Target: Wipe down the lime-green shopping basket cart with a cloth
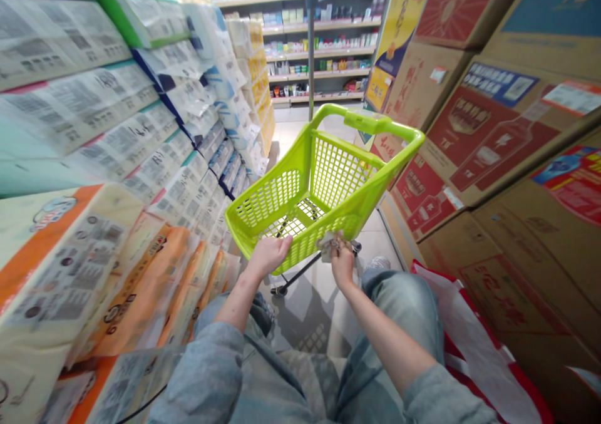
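Note:
A lime-green plastic shopping basket cart (345, 167) with lattice walls stands on small black wheels right in front of my knees. My left hand (270, 255) is closed over the rim of its near end. In my right hand (344, 261) is a crumpled greyish cloth (331, 245), pressed against the outside of the near side wall, to the right of my left hand. Through the lattice floor of the basket, dark parts of the frame show. The basket's handle (369, 122) is at the far upper right.
Stacked packs of tissue paper (154, 123) line the left side, with orange packs (136, 286) close by my left arm. Cardboard cartons (469, 155) rise on the right. A red and white bag (483, 349) lies beside my right leg. Stocked shelves (323, 48) and a grey pole (310, 61) stand ahead.

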### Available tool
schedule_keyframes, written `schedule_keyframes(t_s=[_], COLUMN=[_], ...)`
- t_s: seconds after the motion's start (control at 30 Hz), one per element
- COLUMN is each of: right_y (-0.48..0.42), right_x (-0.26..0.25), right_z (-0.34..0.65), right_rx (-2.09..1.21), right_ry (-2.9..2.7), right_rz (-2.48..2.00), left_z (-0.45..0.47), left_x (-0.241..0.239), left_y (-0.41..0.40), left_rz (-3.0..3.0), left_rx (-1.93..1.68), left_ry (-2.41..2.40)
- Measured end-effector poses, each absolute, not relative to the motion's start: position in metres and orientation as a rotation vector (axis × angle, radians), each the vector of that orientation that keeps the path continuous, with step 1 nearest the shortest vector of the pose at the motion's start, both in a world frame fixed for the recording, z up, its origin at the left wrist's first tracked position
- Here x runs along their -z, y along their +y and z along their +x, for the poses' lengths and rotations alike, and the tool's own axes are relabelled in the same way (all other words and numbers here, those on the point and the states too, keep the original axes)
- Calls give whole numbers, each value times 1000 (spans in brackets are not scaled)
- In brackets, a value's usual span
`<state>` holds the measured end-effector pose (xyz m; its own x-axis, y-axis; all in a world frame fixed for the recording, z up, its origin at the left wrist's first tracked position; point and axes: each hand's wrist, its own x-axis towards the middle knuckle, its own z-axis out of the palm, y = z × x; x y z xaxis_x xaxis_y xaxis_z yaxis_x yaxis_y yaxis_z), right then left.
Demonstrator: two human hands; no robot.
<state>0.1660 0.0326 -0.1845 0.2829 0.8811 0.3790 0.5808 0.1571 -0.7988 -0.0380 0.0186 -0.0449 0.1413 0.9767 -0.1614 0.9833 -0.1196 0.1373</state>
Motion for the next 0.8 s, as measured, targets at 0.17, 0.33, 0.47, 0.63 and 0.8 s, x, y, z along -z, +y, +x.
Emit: schedule_keyframes(t_s=[0.17,0.33,0.47,0.63,0.8], right_y=[78,101,84,45,46], right_x=[159,156,156,163,169], right_z=[189,194,179,153,160], right_rx=[-291,-332,-247,-350,-389], right_ry=[-1049,-1068,-1152,-1356,-1082], right_rz=[-1598,-1547,-1544,-1434,-1553], left_z=[-36,-32,-31,-33,-33], left_x=[44,43,44,46,47], left_y=[18,17,19,20,19], left_rz=[2211,2214,2202,2208,2209], left_rx=[52,51,43,29,49], left_ry=[1918,1914,1922,1922,1940])
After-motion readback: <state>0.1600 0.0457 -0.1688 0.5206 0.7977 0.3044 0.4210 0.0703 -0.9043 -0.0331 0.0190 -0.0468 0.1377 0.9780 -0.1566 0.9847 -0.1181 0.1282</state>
